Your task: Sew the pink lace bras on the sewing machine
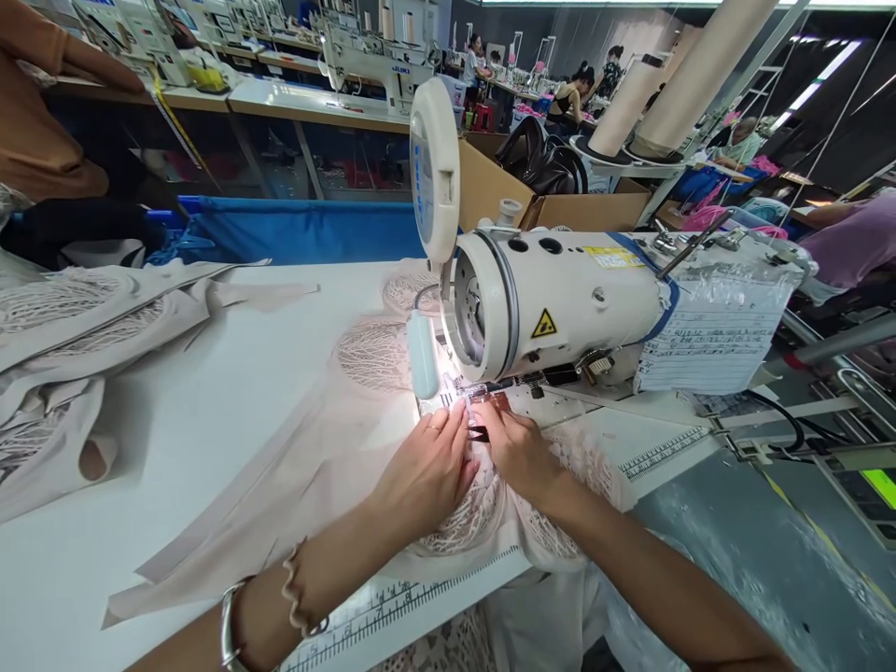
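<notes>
A pale pink lace garment piece [462, 518] lies under the needle area of a white sewing machine [560, 289]. My left hand [427, 471] has its fingers pressed together on the cloth just in front of the needle, with the thumb lower on the lace. Close to its right, my right hand [518, 453] pinches the cloth edge beside the presser foot. A small dark object [478, 434] shows between the two hands; its kind is not clear. Bright lamp light washes out the stitching spot, and my fingertips partly hide it.
More lace pieces [91, 327] are heaped on the white table [231, 392] at left. Ruler strips [420, 597] run along the front edge. Behind stand a cardboard box [490, 196], thread cones [623, 107] and a blue cloth bin [280, 229]. A co-worker's arm [98, 61] is at upper left.
</notes>
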Motion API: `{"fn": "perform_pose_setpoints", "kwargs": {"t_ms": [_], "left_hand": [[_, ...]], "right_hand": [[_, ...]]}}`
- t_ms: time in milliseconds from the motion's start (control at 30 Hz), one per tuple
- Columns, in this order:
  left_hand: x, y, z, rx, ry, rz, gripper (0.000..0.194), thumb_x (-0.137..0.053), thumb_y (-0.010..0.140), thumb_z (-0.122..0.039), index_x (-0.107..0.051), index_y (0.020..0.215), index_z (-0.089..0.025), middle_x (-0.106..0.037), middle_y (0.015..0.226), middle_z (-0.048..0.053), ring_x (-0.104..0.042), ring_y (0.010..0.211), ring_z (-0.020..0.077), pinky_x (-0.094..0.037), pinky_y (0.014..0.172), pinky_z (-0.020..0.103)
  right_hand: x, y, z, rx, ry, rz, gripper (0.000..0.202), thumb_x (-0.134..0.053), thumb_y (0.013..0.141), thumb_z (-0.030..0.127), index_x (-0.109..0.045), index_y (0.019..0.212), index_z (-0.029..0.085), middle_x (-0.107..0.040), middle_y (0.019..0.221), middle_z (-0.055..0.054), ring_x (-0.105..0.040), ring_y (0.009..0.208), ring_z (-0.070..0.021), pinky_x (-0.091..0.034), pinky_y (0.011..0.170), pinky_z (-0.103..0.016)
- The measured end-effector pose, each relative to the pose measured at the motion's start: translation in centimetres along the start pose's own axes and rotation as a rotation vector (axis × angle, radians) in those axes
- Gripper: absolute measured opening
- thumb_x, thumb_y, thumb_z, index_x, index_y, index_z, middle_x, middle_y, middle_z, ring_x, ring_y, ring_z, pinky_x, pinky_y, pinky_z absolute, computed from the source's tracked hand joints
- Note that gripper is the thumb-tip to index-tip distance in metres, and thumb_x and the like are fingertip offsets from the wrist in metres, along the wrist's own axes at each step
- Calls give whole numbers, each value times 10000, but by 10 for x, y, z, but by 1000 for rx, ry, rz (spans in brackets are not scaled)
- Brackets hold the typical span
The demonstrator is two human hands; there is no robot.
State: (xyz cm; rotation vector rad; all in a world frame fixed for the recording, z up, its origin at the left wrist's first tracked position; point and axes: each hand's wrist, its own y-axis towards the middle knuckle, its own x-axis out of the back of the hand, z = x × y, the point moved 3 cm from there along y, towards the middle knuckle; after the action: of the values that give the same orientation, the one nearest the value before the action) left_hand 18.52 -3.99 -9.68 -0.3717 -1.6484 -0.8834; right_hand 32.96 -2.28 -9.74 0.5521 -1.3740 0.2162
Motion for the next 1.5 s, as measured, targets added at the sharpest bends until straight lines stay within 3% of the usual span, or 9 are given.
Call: {"fn": "perform_pose_setpoints", "kwargs": {"t_ms": [133,300,600,1167,1400,1500], "left_hand": [[2,2,2,8,0,-3,476,-441,985,-311,-616,1262,36,-610,1350,257,-606,1078,362,-490,895,477],[1,0,3,16,10,-46,500,-437,977,-308,-587,1297,45,-623,1339,240,-591,1059,351,-467,898,470],[3,-3,6,26,-19,-47,486,-409,991,-310,-590,1293,24,-616,1349,228,-577,1101,352,-427,926,484],[3,-4,10,80,-8,-39,525,-348,1026,-373,-531,1395,-47,-578,1414,218,-542,1268,360,-372,1013,535],[4,-3,12,72,24,-44,529,-332,1026,-375,-556,1362,-32,-580,1411,227,-553,1268,354,-389,1012,536],[4,-3,12,49,56,-59,532,-329,1030,-371,-562,1351,-15,-577,1413,232,-548,1281,356,-402,1018,535]], "right_hand": [[3,0,3,56,-13,-45,393,-355,1010,90,-628,1292,75,-745,949,-141,-714,832,-206,-563,783,-273],[-1,0,2,92,-34,-35,423,-363,965,58,-635,1290,48,-739,935,-143,-704,799,-209,-575,757,-289],[-4,2,1,42,-50,57,476,-419,907,45,-615,1339,73,-717,830,-98,-684,723,-208,-560,670,-285],[-2,5,0,-8,-26,95,554,-416,869,16,-587,1387,114,-747,983,-119,-713,830,-212,-581,769,-287],[-2,7,0,-23,-3,103,532,-417,866,3,-595,1352,124,-743,1005,-122,-713,846,-213,-560,778,-283],[2,10,0,-70,1,151,424,-430,880,8,-633,1231,131,-743,986,-122,-709,841,-225,-530,739,-285]]}}
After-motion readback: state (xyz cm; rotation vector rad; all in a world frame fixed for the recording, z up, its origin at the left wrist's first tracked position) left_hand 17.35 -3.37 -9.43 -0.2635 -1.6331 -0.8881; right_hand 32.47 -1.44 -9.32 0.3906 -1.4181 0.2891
